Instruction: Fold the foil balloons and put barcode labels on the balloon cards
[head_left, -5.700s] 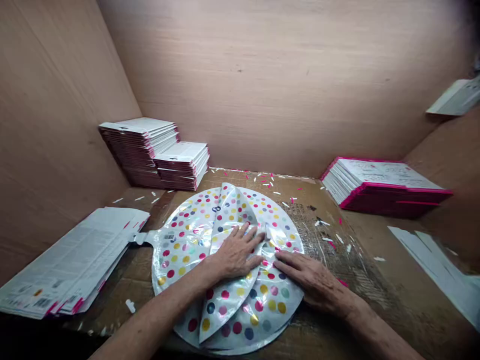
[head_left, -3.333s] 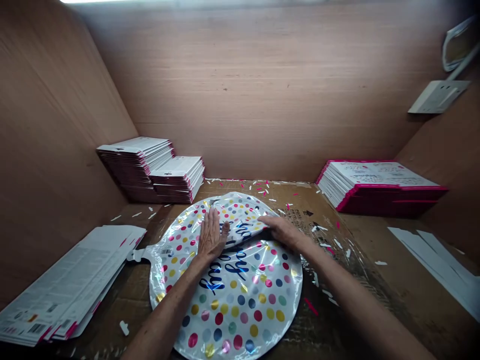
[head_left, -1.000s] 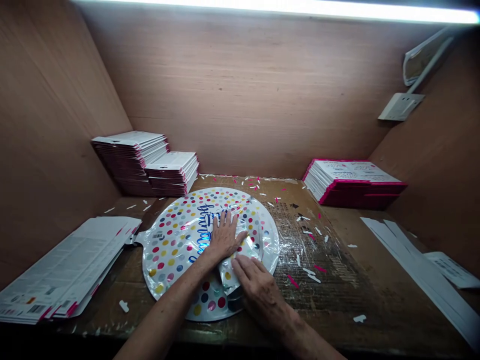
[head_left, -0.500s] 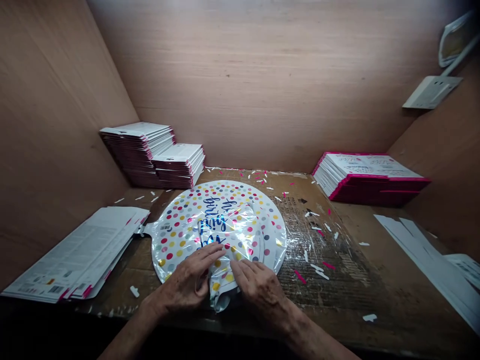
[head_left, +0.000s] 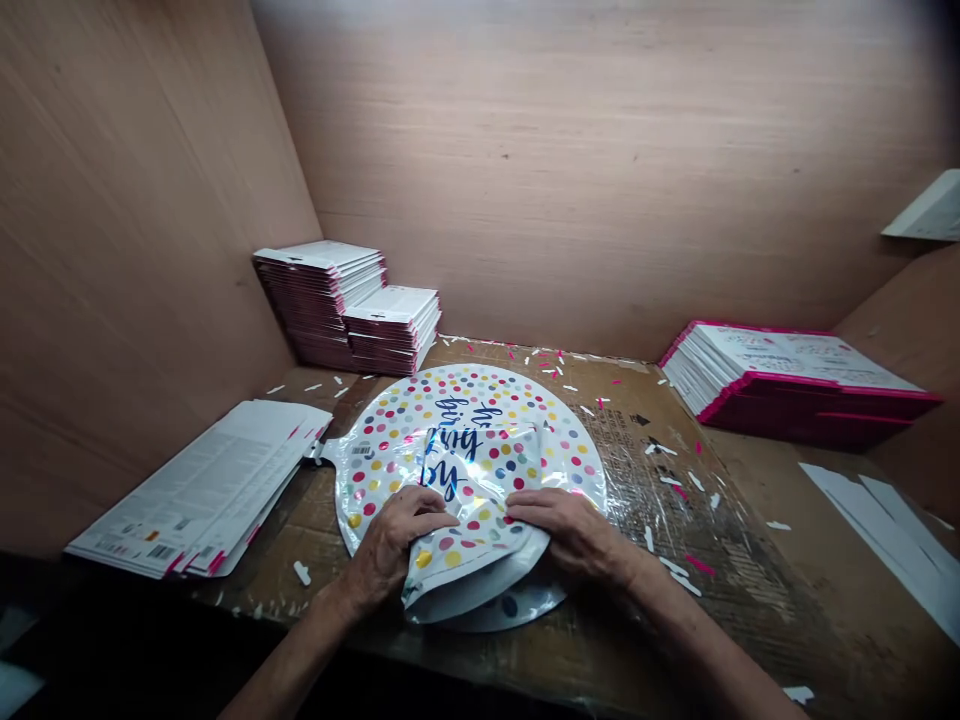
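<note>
By the front edge of the tabletop [head_left: 266,565], the left hand [head_left: 391,540] grips a folded balloon [head_left: 476,540] in its fingers; the right hand [head_left: 577,530] touches it, fingers' grip unclear

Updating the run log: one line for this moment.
left hand: on folded foil; right hand: same foil; beneath: round dotted foil

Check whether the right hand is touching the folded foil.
Touching. The head view shows the right hand with its fingertips lying on the folded foil near its right side, no gap between.
</note>
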